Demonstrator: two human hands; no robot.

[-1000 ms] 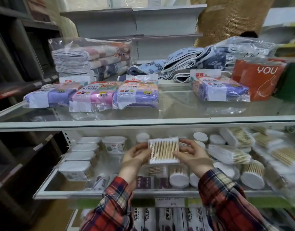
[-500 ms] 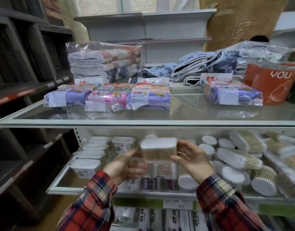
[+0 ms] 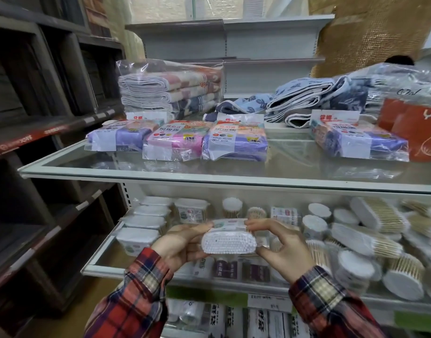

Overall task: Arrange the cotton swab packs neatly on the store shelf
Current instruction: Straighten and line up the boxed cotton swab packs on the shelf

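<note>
Left hand (image 3: 182, 242): grasping the cotton swab pack (image 3: 229, 242) at its left end, centre frame.
Right hand (image 3: 282, 247): pinching the pack's right end.
Pack: white tips facing the camera.

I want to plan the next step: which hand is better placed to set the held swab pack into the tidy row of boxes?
Probably left. The left hand grips the swab pack nearest the boxes.

Bare shelf (image 3: 107, 254) lies front-left, beside the tubs (image 3: 136, 240). Right side is crowded with swab packs (image 3: 363, 242).
</note>
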